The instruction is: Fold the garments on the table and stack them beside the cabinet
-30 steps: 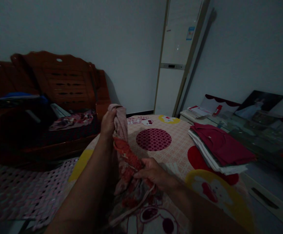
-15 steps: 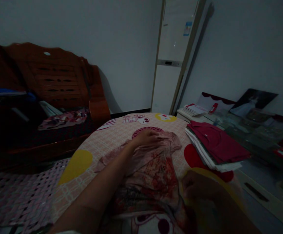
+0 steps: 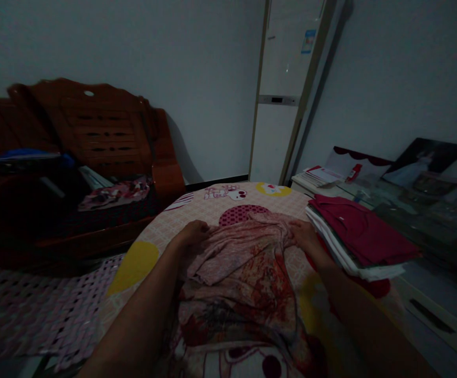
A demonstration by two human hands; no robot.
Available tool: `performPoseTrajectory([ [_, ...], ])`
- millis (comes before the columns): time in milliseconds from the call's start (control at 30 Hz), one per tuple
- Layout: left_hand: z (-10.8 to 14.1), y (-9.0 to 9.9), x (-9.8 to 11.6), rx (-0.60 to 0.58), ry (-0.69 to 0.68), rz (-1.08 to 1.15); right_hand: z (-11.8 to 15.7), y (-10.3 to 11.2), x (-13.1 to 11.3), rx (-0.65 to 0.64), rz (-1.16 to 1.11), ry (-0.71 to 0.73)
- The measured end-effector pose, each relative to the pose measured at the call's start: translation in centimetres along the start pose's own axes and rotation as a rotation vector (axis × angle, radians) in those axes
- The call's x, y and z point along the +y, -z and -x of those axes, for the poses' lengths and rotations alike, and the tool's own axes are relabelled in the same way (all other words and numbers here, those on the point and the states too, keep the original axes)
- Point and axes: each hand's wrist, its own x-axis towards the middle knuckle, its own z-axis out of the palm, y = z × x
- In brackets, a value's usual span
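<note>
A pinkish shirt with a red and dark print lies wrinkled across the round table in front of me. My left hand is closed on its upper left edge, fingers pinching the cloth. At the upper right edge, my right hand grips the fabric near the shoulder. The cloth between the hands is drawn into folds, and its lower part rests on the patterned tablecloth.
A stack of folded clothes, maroon on top, sits at the table's right edge. Beyond it stands a glass-topped cabinet with papers and a photo. A wooden sofa is at left, a woven seat below it, an air conditioner behind.
My left hand has moved left from the shirt's upper middle to its left edge. My right hand has gone up from beside the shirt to its upper right edge and taken hold.
</note>
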Motion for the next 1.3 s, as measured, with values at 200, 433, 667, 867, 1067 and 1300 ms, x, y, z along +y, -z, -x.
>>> performPoseTrajectory([
  [200, 0.3, 1.3, -0.2, -0.021, 0.012, 0.184, -4.8, -3.4, -2.7, 0.067, 0.224, 0.118],
  [433, 0.3, 2.7, -0.4, 0.087, -0.073, 0.366, -7.6, -5.7, -3.3, -0.036, 0.181, 0.077],
  [667, 0.0, 2.8, -1.9, 0.030, 0.103, 0.034, -8.0, -5.6, -2.5, -0.077, -0.062, -0.012],
  [867, -1.5, 3.2, 0.4, 0.163, 0.189, 0.405, -7.5, -1.3, -2.4, 0.020, -0.453, -0.052],
  [1067, -5.5, 3.7, 3.7, 0.352, 0.107, -0.001, -9.8, 2.2, -4.1, 0.174, -0.861, -0.090],
  [1300, -9.7, 4.1, 5.8, 0.380, -0.032, -0.252, -12.7, 2.0, -4.7, 0.433, -0.282, 0.121],
])
